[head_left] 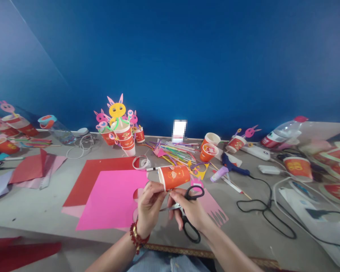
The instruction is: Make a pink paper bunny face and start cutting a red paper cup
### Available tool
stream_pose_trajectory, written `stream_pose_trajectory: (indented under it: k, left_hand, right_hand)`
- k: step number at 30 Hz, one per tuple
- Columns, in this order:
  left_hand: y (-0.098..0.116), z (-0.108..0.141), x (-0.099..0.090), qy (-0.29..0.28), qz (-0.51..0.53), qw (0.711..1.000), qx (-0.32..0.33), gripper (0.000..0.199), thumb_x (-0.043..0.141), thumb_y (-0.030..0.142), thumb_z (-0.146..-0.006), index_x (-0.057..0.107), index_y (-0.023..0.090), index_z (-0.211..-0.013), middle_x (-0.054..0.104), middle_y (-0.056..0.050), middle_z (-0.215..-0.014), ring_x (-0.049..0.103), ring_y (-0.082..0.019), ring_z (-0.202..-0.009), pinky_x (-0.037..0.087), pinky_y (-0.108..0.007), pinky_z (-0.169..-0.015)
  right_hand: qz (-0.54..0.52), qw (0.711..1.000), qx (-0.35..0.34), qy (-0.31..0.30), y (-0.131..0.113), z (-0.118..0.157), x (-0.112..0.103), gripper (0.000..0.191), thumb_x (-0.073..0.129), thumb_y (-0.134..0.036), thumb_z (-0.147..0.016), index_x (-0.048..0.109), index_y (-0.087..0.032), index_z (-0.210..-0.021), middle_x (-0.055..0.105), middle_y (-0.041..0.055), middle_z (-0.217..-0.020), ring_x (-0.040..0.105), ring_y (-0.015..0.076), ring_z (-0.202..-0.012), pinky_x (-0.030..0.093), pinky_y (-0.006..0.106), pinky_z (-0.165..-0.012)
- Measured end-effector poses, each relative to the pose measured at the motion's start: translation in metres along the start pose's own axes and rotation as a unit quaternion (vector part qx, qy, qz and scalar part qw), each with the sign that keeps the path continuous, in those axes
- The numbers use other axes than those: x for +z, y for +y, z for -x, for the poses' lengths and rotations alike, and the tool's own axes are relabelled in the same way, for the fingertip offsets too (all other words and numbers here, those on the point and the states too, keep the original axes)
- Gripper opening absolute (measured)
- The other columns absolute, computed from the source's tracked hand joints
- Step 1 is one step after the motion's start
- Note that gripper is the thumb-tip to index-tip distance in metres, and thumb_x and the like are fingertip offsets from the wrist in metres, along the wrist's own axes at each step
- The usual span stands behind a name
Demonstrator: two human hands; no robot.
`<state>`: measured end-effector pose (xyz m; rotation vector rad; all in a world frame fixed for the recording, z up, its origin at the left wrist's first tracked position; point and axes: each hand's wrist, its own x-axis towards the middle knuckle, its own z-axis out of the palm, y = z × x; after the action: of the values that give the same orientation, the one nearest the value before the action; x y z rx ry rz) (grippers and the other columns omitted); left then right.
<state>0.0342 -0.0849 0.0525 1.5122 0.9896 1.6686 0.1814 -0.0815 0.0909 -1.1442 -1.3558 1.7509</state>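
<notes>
An orange paper cup with a white rim is tilted on its side in front of me, its mouth to the left. At the lower edge of that rim, my left hand is closed, thumb and fingers pinched. My right hand has black-handled scissors in it, blades pointing left beneath the cup. Its thumb and forefinger also meet at the cup's rim, close to the left fingertips. Whatever lies between the fingertips is mostly hidden. To the left of my hands lies a bright pink sheet with rounded cut-outs along its right edge.
Red paper lies under the pink sheet. Behind are decorated stacked cups, colourful sticks and more cups. To the right are a blue glue gun, its looping black cable and a bottle.
</notes>
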Motion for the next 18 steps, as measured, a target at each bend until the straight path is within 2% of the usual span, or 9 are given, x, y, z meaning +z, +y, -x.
stream_pose_trajectory:
  k: [2, 3, 5, 7, 9, 10, 12, 15, 18]
  left_hand:
    - [0.0, -0.001, -0.001, -0.009, 0.016, 1.0, 0.0, 0.011, 0.064, 0.015, -0.087, 0.067, 0.022, -0.096, 0.063, -0.004, -0.085, 0.06, -0.018, -0.081, 0.049, -0.031, -0.073]
    - [0.0, -0.002, -0.001, -0.013, 0.022, 1.0, -0.003, 0.012, 0.064, 0.015, -0.087, 0.067, 0.022, -0.096, 0.063, -0.004, -0.086, 0.06, -0.018, -0.082, 0.049, -0.031, -0.073]
    - [0.0, -0.003, -0.002, -0.018, 0.021, 1.0, -0.006, 0.01, 0.064, 0.016, -0.087, 0.067, 0.022, -0.096, 0.063, -0.005, -0.086, 0.061, -0.019, -0.083, 0.05, -0.031, -0.073]
    - [0.001, -0.004, -0.003, -0.016, 0.008, 1.0, -0.002, 0.008, 0.064, 0.017, -0.087, 0.067, 0.021, -0.093, 0.064, -0.005, -0.086, 0.061, -0.019, -0.083, 0.049, -0.032, -0.074]
    - [0.002, -0.004, -0.003, -0.013, -0.005, 1.0, 0.004, 0.006, 0.065, 0.018, -0.087, 0.068, 0.021, -0.091, 0.065, -0.005, -0.085, 0.062, -0.019, -0.083, 0.049, -0.032, -0.075]
    - [0.002, -0.004, -0.003, -0.012, -0.009, 1.0, 0.005, 0.006, 0.065, 0.018, -0.086, 0.068, 0.021, -0.09, 0.065, -0.005, -0.085, 0.062, -0.019, -0.083, 0.049, -0.032, -0.075]
    - [0.002, -0.004, -0.003, -0.01, -0.009, 1.0, 0.005, 0.006, 0.065, 0.018, -0.086, 0.068, 0.021, -0.09, 0.065, -0.005, -0.085, 0.062, -0.019, -0.083, 0.049, -0.032, -0.074]
    - [0.002, -0.004, -0.002, -0.009, 0.008, 1.0, 0.005, 0.007, 0.065, 0.017, -0.087, 0.068, 0.021, -0.091, 0.064, -0.005, -0.084, 0.062, -0.019, -0.082, 0.05, -0.031, -0.074]
    - [0.0, -0.004, -0.001, -0.008, 0.029, 1.0, -0.008, 0.006, 0.065, 0.017, -0.087, 0.067, 0.021, -0.089, 0.062, -0.004, -0.084, 0.061, -0.018, -0.083, 0.05, -0.031, -0.075]
  right_hand:
    - [0.131, 0.989, -0.042, 0.046, -0.005, 0.004, 0.0, 0.042, 0.038, -0.051, -0.093, 0.051, -0.02, -0.067, 0.056, -0.0028, -0.053, 0.047, 0.0085, -0.032, 0.031, 0.019, -0.034]
    - [0.218, 0.97, -0.078, 0.074, -0.007, 0.007, 0.0, 0.04, 0.037, -0.046, -0.095, 0.049, -0.02, -0.066, 0.054, -0.003, -0.052, 0.049, 0.0093, -0.036, 0.031, 0.019, -0.038]
    - [0.383, 0.903, -0.153, 0.121, -0.012, 0.011, 0.001, 0.035, 0.037, -0.034, -0.096, 0.048, -0.021, -0.065, 0.052, -0.0016, -0.052, 0.052, 0.0117, -0.045, 0.032, 0.022, -0.046]
    - [0.487, 0.839, -0.195, 0.146, -0.015, 0.013, 0.001, 0.029, 0.038, -0.024, -0.093, 0.049, -0.02, -0.067, 0.055, 0.001, -0.055, 0.054, 0.0135, -0.05, 0.03, 0.024, -0.049]
    - [0.519, 0.819, -0.196, 0.146, -0.016, 0.013, 0.002, 0.025, 0.038, -0.019, -0.091, 0.05, -0.02, -0.069, 0.056, 0.0017, -0.056, 0.054, 0.0135, -0.049, 0.03, 0.024, -0.05]
    - [0.512, 0.826, -0.189, 0.141, -0.016, 0.012, 0.002, 0.025, 0.039, -0.019, -0.091, 0.049, -0.02, -0.068, 0.056, 0.0012, -0.056, 0.053, 0.0134, -0.049, 0.03, 0.024, -0.049]
    - [0.461, 0.864, -0.159, 0.124, -0.015, 0.01, 0.0, 0.028, 0.039, -0.024, -0.092, 0.046, -0.021, -0.065, 0.054, -0.0007, -0.054, 0.053, 0.0131, -0.047, 0.031, 0.022, -0.047]
    - [0.331, 0.936, -0.085, 0.088, -0.008, 0.005, -0.003, 0.036, 0.037, -0.036, -0.097, 0.046, -0.021, -0.066, 0.053, -0.0036, -0.054, 0.053, 0.0104, -0.038, 0.034, 0.02, -0.041]
    - [0.2, 0.977, -0.044, 0.057, 0.002, 0.002, -0.004, 0.041, 0.036, -0.047, -0.098, 0.052, -0.02, -0.071, 0.057, -0.0042, -0.057, 0.053, 0.0082, -0.034, 0.033, 0.018, -0.036]
